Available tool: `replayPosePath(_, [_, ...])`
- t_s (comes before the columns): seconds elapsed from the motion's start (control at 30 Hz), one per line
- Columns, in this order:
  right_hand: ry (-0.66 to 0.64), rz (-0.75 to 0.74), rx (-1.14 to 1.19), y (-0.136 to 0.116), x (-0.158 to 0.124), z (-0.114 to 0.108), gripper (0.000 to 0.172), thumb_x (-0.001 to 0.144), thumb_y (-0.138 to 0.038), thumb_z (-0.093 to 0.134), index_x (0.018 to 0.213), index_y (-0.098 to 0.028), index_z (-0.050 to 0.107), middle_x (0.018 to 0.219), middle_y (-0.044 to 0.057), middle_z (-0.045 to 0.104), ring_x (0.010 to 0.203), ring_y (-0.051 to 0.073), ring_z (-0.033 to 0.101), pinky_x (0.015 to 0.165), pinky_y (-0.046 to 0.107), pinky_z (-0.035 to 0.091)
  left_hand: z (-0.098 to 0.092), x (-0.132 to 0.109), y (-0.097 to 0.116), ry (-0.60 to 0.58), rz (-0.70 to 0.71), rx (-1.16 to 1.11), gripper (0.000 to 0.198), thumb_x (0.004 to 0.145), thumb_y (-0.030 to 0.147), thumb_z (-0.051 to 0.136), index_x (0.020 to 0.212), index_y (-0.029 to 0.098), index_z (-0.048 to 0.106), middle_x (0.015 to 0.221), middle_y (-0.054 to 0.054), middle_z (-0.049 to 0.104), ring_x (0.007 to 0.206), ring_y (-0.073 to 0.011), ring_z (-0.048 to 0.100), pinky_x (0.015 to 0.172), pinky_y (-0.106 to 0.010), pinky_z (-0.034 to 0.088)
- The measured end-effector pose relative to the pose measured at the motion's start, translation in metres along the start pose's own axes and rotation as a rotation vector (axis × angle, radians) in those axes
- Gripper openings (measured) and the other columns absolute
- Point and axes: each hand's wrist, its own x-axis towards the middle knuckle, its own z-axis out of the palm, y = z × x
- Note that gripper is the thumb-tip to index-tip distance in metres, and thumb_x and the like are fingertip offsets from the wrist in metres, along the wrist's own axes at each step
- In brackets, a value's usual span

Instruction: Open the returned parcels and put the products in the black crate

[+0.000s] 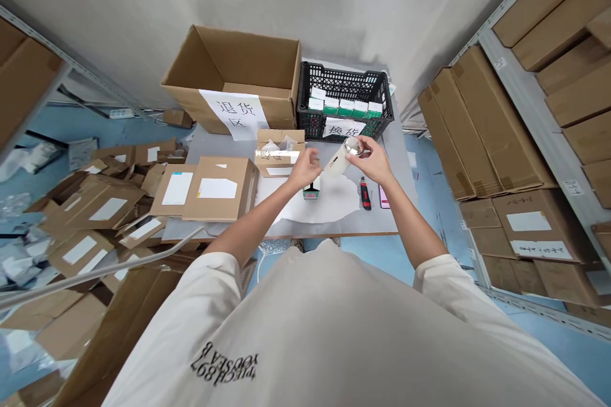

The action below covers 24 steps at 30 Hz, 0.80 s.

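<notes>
My right hand is closed around the shiny rounded end of a white cylindrical device. The device is tilted, with a small dark slot and faint lettering on its side. Just left of it is my left hand, its fingers curled; whether anything is between them is hidden. Under that hand stands a small green-and-white box with something black on top. White paper lies beneath on the table. A red-and-black box cutter rests to the right, beside a phone partly covered by my forearm.
At the back stand a large open carton and a black crate holding several green-and-white boxes. A small open carton and closed cartons sit on the left. Loaded shelves flank the right; cartons litter the left floor.
</notes>
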Motion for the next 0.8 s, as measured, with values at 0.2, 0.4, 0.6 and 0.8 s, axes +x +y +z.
replayPosePath(0.2, [0.002,0.014,-0.025,0.003,-0.001,0.006,0.076,0.075,-0.057,0.1,0.139,-0.023,0.077,0.131,0.011,0.08,0.121,0.033,0.073,0.099,0.043,0.067,-0.004,-0.019,-0.028,-0.04,-0.283,0.339,0.04,0.084,0.027,0.089,0.109,0.027,0.058,0.128,-0.014,0.07,0.119,-0.0377,0.072,0.1,-0.047,0.055])
replayPosePath(0.4, [-0.039,0.01,-0.062,-0.007,-0.006,0.013,0.072,0.078,-0.057,0.097,0.139,-0.024,0.078,0.132,0.01,0.08,0.119,0.031,0.072,0.099,0.041,0.066,0.006,-0.019,-0.042,-0.022,-0.251,0.403,0.04,0.08,0.025,0.091,0.103,0.028,0.058,0.114,-0.011,0.074,0.116,-0.0364,0.073,0.094,-0.042,0.055])
replayPosePath(0.6, [-0.016,-0.021,-0.076,-0.006,-0.009,0.029,0.073,0.078,-0.061,0.094,0.138,-0.024,0.077,0.131,0.009,0.08,0.116,0.029,0.073,0.094,0.041,0.066,-0.003,-0.019,-0.042,-0.042,-0.312,0.334,0.031,0.084,0.014,0.079,0.098,0.028,0.054,0.099,-0.005,0.074,0.108,-0.0315,0.073,0.088,-0.037,0.051])
replayPosePath(0.8, [-0.079,-0.023,-0.018,0.002,-0.01,0.06,0.074,0.078,-0.063,0.094,0.138,-0.025,0.073,0.117,0.006,0.078,0.111,0.026,0.072,0.097,0.043,0.066,-0.004,-0.022,-0.064,0.042,-0.419,0.082,0.042,0.076,0.008,0.08,0.094,0.029,0.048,0.079,0.004,0.063,0.086,-0.022,0.067,0.077,-0.031,0.049])
